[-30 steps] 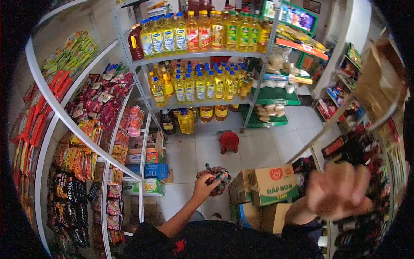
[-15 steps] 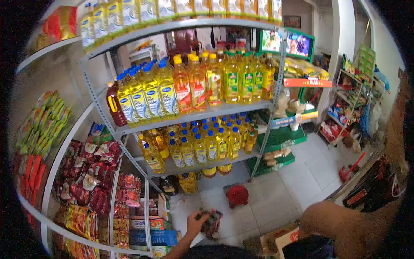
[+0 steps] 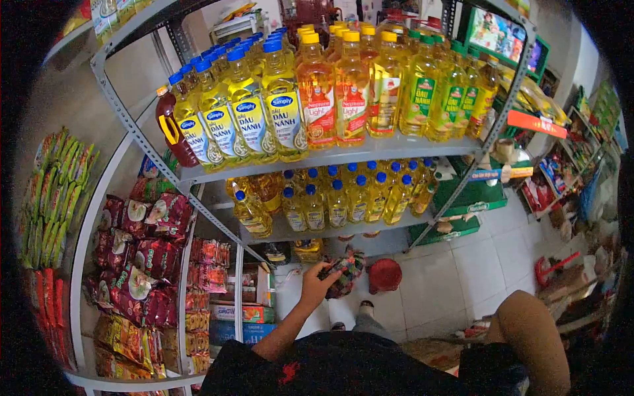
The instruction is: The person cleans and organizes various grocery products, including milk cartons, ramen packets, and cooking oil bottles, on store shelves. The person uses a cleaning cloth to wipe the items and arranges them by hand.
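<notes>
Left hand grips a crumpled bundle below the oil rack

The left hand (image 3: 316, 282) has its fingers curled tightly around a lumpy, multicoloured bundle (image 3: 346, 269), held just under the lowest shelf of the grey perforated-steel rack (image 3: 370, 153). On the rack stand rows of glossy, clear plastic bottles (image 3: 317, 99) of yellow oil. A round red stool (image 3: 385, 275) sits on pale tiles at the rack's foot. The right hand is out of view; only a bent bare arm (image 3: 531, 343) shows.

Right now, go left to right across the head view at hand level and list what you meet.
Dark red snack packets → stacked boxes → left hand → bundle of packets in its grip → red stool.
</notes>
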A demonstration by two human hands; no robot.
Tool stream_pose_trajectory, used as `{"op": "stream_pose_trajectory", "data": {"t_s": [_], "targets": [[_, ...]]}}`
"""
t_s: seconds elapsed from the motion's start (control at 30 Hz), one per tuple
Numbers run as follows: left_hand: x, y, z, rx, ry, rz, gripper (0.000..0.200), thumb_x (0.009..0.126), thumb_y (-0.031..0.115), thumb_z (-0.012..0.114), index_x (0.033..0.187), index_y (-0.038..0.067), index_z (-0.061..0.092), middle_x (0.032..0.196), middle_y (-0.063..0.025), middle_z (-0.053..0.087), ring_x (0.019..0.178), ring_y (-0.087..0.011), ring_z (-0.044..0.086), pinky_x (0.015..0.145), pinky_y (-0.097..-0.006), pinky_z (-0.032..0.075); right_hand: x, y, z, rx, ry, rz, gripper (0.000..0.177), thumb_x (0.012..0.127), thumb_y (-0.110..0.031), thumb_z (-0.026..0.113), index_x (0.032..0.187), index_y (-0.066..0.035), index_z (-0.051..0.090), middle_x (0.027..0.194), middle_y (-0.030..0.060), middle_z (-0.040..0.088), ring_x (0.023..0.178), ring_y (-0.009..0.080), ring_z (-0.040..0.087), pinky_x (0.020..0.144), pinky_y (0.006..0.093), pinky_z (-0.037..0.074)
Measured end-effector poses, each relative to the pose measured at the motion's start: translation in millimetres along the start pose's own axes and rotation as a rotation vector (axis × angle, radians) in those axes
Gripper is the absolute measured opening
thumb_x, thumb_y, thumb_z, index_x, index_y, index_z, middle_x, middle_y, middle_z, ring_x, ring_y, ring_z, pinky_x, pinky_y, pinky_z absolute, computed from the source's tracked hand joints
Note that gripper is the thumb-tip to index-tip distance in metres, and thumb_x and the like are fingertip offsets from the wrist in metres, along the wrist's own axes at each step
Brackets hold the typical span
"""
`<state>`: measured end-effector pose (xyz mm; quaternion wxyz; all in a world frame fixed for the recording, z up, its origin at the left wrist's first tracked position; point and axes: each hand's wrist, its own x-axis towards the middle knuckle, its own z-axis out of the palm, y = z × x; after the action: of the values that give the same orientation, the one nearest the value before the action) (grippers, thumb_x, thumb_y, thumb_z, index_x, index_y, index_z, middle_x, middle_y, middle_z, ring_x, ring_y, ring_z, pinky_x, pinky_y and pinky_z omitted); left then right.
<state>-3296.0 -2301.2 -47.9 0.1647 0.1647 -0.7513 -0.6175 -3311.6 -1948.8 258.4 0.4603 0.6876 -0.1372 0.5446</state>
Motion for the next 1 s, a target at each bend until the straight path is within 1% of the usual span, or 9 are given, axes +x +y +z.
{"op": "stream_pose_trajectory", "data": {"t_s": [0.17,0.43,0.67,0.73,0.77,0.87,0.9,0.93,1.0], "targets": [[37,21,5,0.063,0.058,0.065,0.028,0.073,0.022,0.064,0.084,-0.002,0.055,0.076,-0.0078,0.058,0.071,-0.0129,0.052,0.067,-0.0275,0.042,3,68,9,-0.066,-0.066,-0.188,0.044,0.081,-0.034,0.056,0.115,-0.015,0.035,0.085,0.0117,0.058,0.057,0.0246,0.053,0.058,0.0443,0.047],[84,56,25,0.091,0.153,0.218,0.025,0.073,0.017,0.063,0.078,-0.002,0.048,0.070,-0.0092,0.052,0.068,-0.0133,0.048,0.063,-0.0296,0.040,-11,142,0,-0.328,-1.537,0.421,0.010,0.084,-0.017,0.050,0.082,-0.007,0.047,0.056,0.0031,0.046,0.049,0.0161,0.047,0.042,0.0358,0.042],[93,60,28,0.082,0.236,0.182,0.020,0.074,0.014,0.061,0.078,-0.001,0.048,0.069,-0.0075,0.053,0.065,-0.0130,0.048,0.061,-0.0298,0.040,-34,147,-32,-0.703,-1.143,0.372,0.017,0.082,-0.016,0.053,0.072,-0.004,0.046,0.049,0.0014,0.039,0.039,0.0125,0.036,0.036,0.0299,0.035],[98,57,23,0.013,0.258,0.162,0.020,0.074,0.014,0.061,0.078,-0.001,0.048,0.070,-0.0071,0.054,0.065,-0.0131,0.049,0.061,-0.0298,0.040,-64,169,-41,-0.304,-0.541,-0.282,0.019,0.081,-0.019,0.054,0.071,-0.003,0.049,0.047,-0.0002,0.040,0.037,0.0150,0.038,0.036,0.0273,0.036],[103,56,21,0.006,0.217,0.172,0.021,0.074,0.015,0.061,0.080,-0.001,0.049,0.072,-0.0076,0.055,0.067,-0.0134,0.050,0.062,-0.0300,0.041,-90,156,-44,-0.309,-0.545,-0.293,0.019,0.081,-0.019,0.054,0.071,-0.003,0.049,0.047,-0.0002,0.040,0.037,0.0150,0.038,0.036,0.0273,0.036],[118,78,21,0.033,0.172,0.257,0.024,0.074,0.019,0.062,0.085,0.000,0.053,0.078,-0.0093,0.056,0.075,-0.0154,0.053,0.067,-0.0308,0.042,-179,95,-47,-0.500,-0.643,0.726,0.039,0.066,-0.035,0.066,0.091,-0.010,0.051,0.081,0.0078,0.050,0.074,0.0293,0.047,0.065,0.0424,0.041],[122,84,20,0.021,0.032,0.230,0.026,0.074,0.021,0.062,0.087,0.000,0.053,0.080,-0.0099,0.056,0.076,-0.0167,0.054,0.069,-0.0309,0.042,-180,147,-2,-0.593,-0.934,0.787,0.047,0.062,-0.035,0.069,0.096,-0.004,0.057,0.057,0.0051,0.055,0.048,0.0205,0.055,0.047,0.0346,0.043],[124,89,18,0.014,-0.110,0.198,0.029,0.074,0.023,0.062,0.090,0.000,0.053,0.082,-0.0105,0.056,0.078,-0.0179,0.054,0.070,-0.0311,0.042,-210,151,21,-0.438,-0.978,1.541,0.059,0.059,-0.036,0.072,0.106,-0.009,0.051,0.067,0.0086,0.053,0.061,0.0242,0.053,0.061,0.0360,0.043],[127,101,13,0.135,-0.160,0.366,0.032,0.075,0.026,0.062,0.091,0.001,0.053,0.083,-0.0112,0.055,0.079,-0.0199,0.054,0.070,-0.0313,0.042,-282,147,45,-0.418,-1.005,1.479,0.057,0.064,-0.034,0.067,0.111,-0.007,0.047,0.063,0.0113,0.057,0.054,0.0278,0.057,0.053,0.0375,0.045]]}}
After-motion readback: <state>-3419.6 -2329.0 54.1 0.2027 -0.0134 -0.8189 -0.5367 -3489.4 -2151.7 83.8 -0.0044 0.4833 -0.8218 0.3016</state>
